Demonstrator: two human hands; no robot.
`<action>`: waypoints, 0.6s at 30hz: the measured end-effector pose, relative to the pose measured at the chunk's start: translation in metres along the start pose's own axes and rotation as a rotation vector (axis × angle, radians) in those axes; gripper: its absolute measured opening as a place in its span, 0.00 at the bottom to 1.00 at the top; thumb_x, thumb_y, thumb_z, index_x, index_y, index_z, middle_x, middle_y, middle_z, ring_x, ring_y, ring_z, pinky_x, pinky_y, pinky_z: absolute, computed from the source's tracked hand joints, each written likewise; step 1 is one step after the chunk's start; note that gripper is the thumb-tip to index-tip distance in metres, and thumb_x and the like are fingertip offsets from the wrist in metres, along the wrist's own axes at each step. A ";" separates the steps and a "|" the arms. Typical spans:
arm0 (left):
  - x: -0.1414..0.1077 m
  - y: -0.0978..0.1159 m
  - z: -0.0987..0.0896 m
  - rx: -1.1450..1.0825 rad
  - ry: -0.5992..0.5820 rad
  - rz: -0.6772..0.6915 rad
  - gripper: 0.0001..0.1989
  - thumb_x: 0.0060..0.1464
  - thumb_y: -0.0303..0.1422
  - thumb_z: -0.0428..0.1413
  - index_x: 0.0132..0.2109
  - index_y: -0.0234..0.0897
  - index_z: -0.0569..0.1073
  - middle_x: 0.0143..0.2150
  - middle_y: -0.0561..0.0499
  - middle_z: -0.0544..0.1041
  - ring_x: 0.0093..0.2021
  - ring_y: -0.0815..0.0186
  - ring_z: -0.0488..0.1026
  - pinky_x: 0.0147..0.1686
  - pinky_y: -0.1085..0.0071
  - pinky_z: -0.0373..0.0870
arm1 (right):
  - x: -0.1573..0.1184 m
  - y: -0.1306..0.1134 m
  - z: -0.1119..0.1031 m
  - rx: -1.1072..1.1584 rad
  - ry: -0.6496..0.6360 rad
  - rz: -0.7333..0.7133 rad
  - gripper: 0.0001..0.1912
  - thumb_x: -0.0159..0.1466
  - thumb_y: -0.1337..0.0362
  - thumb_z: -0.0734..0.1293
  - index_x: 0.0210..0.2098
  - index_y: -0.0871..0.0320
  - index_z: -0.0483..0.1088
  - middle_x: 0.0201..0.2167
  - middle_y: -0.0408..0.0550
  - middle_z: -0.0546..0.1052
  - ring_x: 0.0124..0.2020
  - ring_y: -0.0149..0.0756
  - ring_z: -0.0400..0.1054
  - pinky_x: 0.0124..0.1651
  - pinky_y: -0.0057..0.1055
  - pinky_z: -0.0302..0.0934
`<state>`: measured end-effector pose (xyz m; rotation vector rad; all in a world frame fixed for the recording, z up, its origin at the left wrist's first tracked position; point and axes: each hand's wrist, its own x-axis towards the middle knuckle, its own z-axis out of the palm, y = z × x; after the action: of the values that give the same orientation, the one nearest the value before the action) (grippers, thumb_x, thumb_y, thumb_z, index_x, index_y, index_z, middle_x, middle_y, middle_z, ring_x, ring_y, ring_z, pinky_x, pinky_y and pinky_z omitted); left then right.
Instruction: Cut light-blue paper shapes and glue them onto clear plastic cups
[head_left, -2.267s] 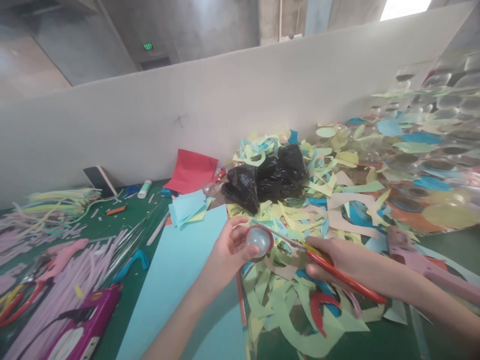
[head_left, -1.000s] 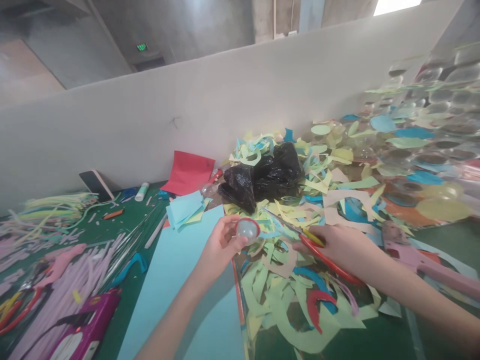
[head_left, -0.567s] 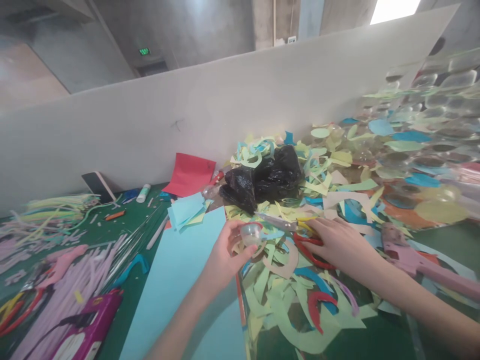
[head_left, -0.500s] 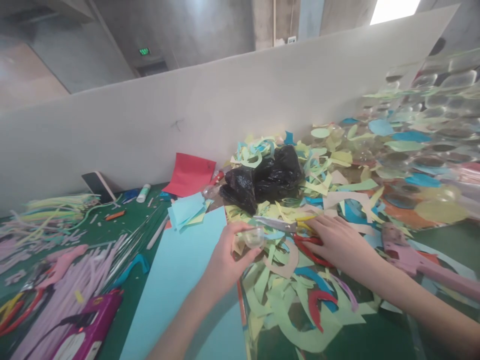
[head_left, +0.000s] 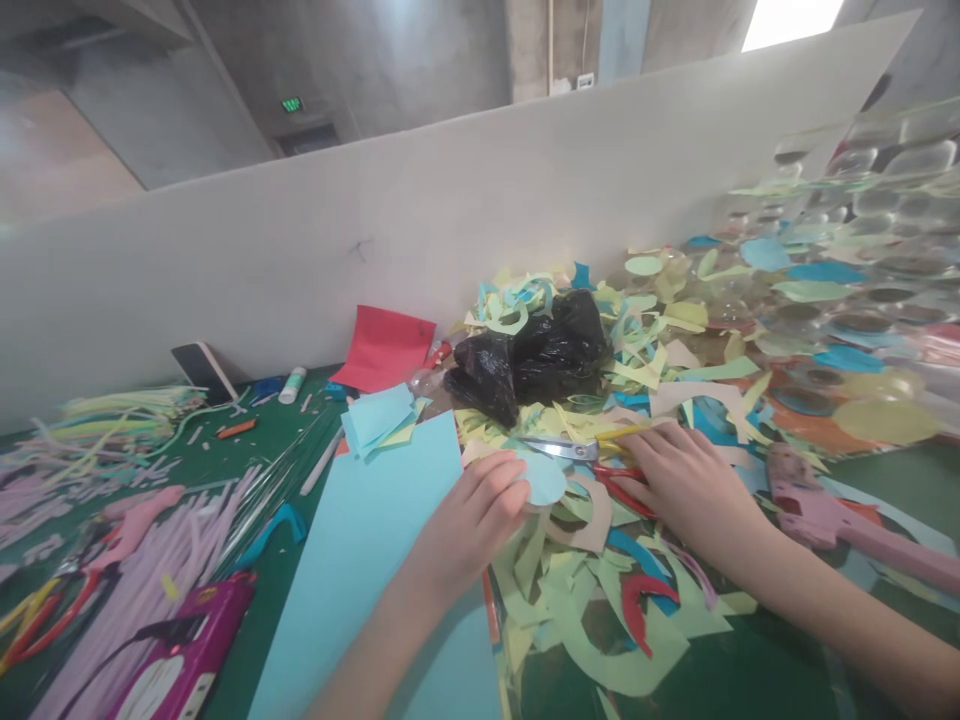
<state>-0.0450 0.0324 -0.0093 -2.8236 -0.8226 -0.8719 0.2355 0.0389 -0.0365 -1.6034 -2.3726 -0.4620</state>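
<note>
My left hand (head_left: 474, 520) has its fingers curled on a round light-blue paper disc (head_left: 546, 480), which shows edge-on to its right. Whether the small clear plastic cup is still behind the disc is hidden. To the right, my right hand (head_left: 686, 482) is closed over the red and yellow handles of a pair of scissors (head_left: 564, 449). The scissors' blades point left, just above the disc. Both hands are over a heap of cut paper scraps (head_left: 570, 610). A large light-blue sheet (head_left: 360, 590) lies under my left forearm.
Behind the hands sits a black plastic bag (head_left: 555, 345) beside a red sheet (head_left: 390, 348). A pink glue gun (head_left: 847, 525) lies at right. Clear plastic cups (head_left: 922, 160) are massed far right. Pipe cleaners (head_left: 150, 560) and a magenta device (head_left: 187, 640) occupy the left. A pale partition (head_left: 262, 250) stands behind.
My left hand has turned over, from gripping a clear plastic cup in view to showing the blue disc with the back of the hand up. My right hand stays on the scissors.
</note>
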 end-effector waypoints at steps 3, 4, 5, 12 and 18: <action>0.000 0.000 0.001 -0.063 -0.002 -0.018 0.19 0.60 0.27 0.53 0.57 0.41 0.59 0.51 0.41 0.73 0.56 0.55 0.70 0.53 0.56 0.72 | -0.001 -0.002 -0.004 -0.013 0.017 -0.020 0.11 0.67 0.64 0.59 0.41 0.62 0.71 0.41 0.59 0.75 0.45 0.54 0.65 0.43 0.45 0.60; -0.001 0.000 0.002 -0.080 -0.007 -0.027 0.19 0.60 0.28 0.53 0.57 0.41 0.59 0.51 0.41 0.73 0.56 0.55 0.71 0.52 0.56 0.72 | -0.001 -0.004 -0.005 -0.004 0.029 -0.042 0.11 0.67 0.66 0.59 0.42 0.61 0.72 0.42 0.59 0.75 0.46 0.53 0.65 0.43 0.45 0.60; -0.001 0.000 0.002 -0.093 -0.013 -0.036 0.19 0.60 0.28 0.53 0.57 0.41 0.59 0.51 0.41 0.73 0.56 0.55 0.71 0.52 0.56 0.72 | 0.000 -0.006 -0.006 0.011 0.044 -0.066 0.12 0.67 0.67 0.58 0.43 0.60 0.72 0.43 0.59 0.75 0.46 0.52 0.65 0.44 0.45 0.60; 0.001 0.002 0.003 -0.059 -0.023 -0.006 0.19 0.60 0.26 0.52 0.57 0.40 0.61 0.54 0.41 0.73 0.61 0.54 0.66 0.58 0.50 0.66 | 0.004 -0.030 -0.021 0.302 0.257 -0.203 0.22 0.70 0.55 0.58 0.59 0.57 0.61 0.52 0.57 0.72 0.52 0.47 0.64 0.51 0.45 0.63; 0.003 0.009 0.003 0.025 -0.079 0.054 0.16 0.61 0.28 0.51 0.56 0.39 0.65 0.55 0.42 0.74 0.62 0.54 0.65 0.58 0.50 0.66 | 0.003 -0.043 -0.027 0.524 0.295 -0.437 0.14 0.70 0.63 0.59 0.55 0.57 0.65 0.46 0.53 0.77 0.49 0.40 0.68 0.51 0.40 0.64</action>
<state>-0.0368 0.0263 -0.0099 -2.8603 -0.7562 -0.7419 0.1948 0.0162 -0.0153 -0.7414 -2.3392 -0.1157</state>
